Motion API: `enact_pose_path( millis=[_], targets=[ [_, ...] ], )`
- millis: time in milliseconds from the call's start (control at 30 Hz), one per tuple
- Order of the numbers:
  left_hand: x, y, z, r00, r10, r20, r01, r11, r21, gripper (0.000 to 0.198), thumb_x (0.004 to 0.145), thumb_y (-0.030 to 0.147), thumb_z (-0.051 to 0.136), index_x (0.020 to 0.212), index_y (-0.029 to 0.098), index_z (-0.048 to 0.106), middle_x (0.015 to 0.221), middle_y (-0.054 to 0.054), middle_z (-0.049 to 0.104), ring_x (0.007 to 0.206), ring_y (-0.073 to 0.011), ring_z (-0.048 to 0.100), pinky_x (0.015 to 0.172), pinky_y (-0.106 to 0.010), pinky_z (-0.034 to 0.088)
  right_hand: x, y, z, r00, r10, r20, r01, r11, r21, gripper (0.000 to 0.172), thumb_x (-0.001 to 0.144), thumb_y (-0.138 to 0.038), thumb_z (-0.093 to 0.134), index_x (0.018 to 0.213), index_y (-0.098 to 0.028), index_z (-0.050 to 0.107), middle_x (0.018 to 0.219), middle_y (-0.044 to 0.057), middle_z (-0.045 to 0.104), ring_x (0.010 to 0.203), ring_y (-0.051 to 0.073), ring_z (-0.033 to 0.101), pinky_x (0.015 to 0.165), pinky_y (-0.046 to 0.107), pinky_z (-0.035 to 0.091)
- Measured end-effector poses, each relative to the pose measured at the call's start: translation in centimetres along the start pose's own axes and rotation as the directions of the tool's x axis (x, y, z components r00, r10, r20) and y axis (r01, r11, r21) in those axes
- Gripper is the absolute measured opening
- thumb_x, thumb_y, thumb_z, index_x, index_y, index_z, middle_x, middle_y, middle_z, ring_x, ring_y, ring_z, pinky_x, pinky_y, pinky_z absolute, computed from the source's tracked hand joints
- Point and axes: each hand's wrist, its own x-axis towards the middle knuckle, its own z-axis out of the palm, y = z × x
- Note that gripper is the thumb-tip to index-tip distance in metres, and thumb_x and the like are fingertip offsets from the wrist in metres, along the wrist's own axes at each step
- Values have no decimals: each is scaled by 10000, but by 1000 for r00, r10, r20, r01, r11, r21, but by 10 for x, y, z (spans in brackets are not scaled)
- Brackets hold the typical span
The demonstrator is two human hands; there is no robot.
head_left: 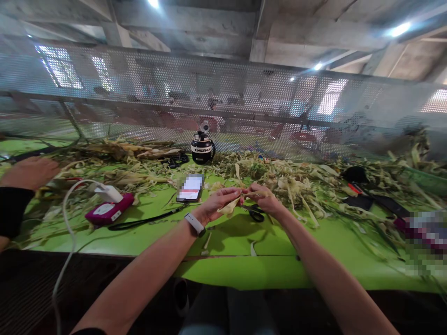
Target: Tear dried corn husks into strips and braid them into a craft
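My left hand [220,202] and my right hand [265,200] meet above the green table [244,242], both pinched on a pale strip of corn husk [232,204] stretched between them. A white watch band circles my left wrist. Black scissors [257,214] lie on the table just under my right hand. A phone [191,187] with a lit screen lies just beyond my left hand.
Dry husks [296,181] are heaped along the back of the table below a perforated metal screen. A black bottle [202,148] stands at the back. A magenta power bank [108,210] with a white cable lies left. Another person's hand [30,172] rests at the far left.
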Motion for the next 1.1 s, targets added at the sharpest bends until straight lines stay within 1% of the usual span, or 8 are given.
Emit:
enact_pose_path(
  millis=[200, 267, 333, 433, 567, 733, 900, 1100],
  targets=[
    [4, -2, -3, 1000, 16, 7, -16, 1000, 26, 144, 663, 208, 743, 752, 106, 697, 687, -50, 675, 654, -113, 604, 709, -244, 468, 2, 1, -5, 992, 117, -38, -117, 993, 6, 88, 656, -263, 613, 609, -189, 620, 640, 9, 610, 628, 149, 530, 612, 269, 412],
    [6, -1, -4, 1000, 11, -19, -10, 1000, 22, 161, 676, 181, 723, 823, 124, 692, 733, -54, 692, 707, -128, 633, 763, -260, 483, 2, 1, -8, 991, 127, -33, -125, 991, 35, 115, 666, -286, 605, 606, -189, 621, 629, 5, 604, 627, 150, 525, 597, 265, 405],
    [6, 1, -7, 999, -19, -34, 20, 1000, 22, 267, 708, 162, 688, 974, 172, 670, 800, -53, 709, 783, -147, 657, 817, -292, 487, 1, 1, -11, 990, 139, -24, -136, 987, 84, 182, 699, -343, 588, 611, -186, 614, 601, -3, 578, 603, 142, 497, 573, 257, 388],
    [7, 5, -14, 997, -73, -19, 74, 995, 66, 351, 734, 157, 657, 1081, 198, 634, 876, -64, 717, 856, -163, 662, 870, -327, 475, -1, -3, -13, 985, 173, -1, -171, 975, 144, 271, 718, -426, 590, 617, -175, 601, 564, -13, 534, 566, 123, 443, 552, 247, 352],
    [6, 6, -19, 999, 28, -36, -18, 967, 255, 339, 720, 209, 707, 1055, 183, 662, 1023, -67, 694, 943, -145, 625, 911, -280, 430, -3, -11, -12, 969, 239, 67, -248, 948, 198, 283, 707, -430, 602, 618, -162, 584, 574, -18, 525, 555, 107, 417, 554, 241, 331],
    [6, 0, -10, 997, 65, 27, -71, 948, 312, 419, 672, 318, 765, 1041, 159, 646, 946, -66, 682, 852, -144, 614, 804, -274, 450, -5, -15, -3, 965, 228, 134, -248, 955, 165, 246, 716, -385, 591, 621, -158, 584, 604, -11, 539, 588, 117, 454, 585, 247, 357],
    [8, -6, 0, 984, 157, -83, -107, 897, 428, 339, 664, 416, 743, 791, 127, 617, 698, 7, 599, 629, -96, 522, 607, -231, 404, -4, -15, 6, 974, 184, 132, -201, 970, 135, 242, 734, -391, 578, 672, -158, 598, 639, -5, 553, 621, 121, 465, 601, 246, 372],
    [7, -9, 7, 962, 186, -201, -130, 956, 265, 281, 708, 385, 704, 808, 145, 597, 691, 25, 561, 616, -85, 496, 594, -217, 410, -2, -15, 4, 979, 166, 115, -179, 977, 113, 363, 756, -501, 586, 641, -160, 540, 591, -26, 466, 587, 105, 403, 560, 237, 322]
  ],
)
